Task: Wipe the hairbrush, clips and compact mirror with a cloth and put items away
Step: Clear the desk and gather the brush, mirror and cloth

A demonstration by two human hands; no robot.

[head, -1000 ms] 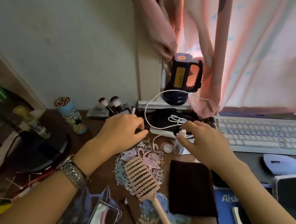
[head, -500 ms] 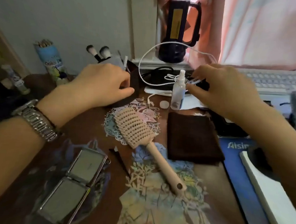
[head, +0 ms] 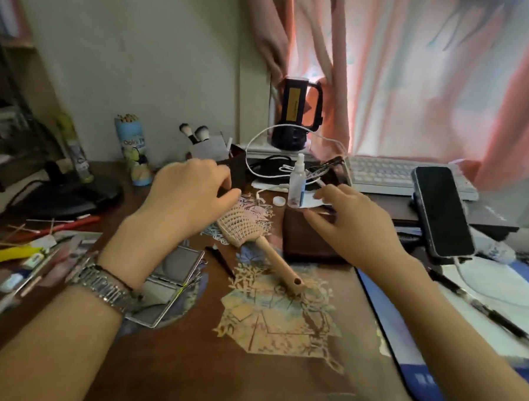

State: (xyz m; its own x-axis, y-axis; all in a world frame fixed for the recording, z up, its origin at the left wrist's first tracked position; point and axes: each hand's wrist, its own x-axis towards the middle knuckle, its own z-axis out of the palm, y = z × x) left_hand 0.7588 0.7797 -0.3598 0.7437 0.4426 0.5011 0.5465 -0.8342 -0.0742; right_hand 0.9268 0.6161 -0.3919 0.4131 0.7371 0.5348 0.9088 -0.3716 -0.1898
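brown cloth (head: 312,238) lies unlifted right of the hairbrush (head: 249,230), compact mirror (head: 164,282) open near-left; left hand (head: 193,196) curled beside a dark box, right hand (head: 348,217) pinching white paper; wiping judged unstarted, cloth pickup needed next

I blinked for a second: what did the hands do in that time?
The right hand left the small clear spray bottle and now pinches a white slip beside it. The left hand stayed at the dark box. The beige vented hairbrush, dark brown cloth and open silver compact mirror lie untouched.
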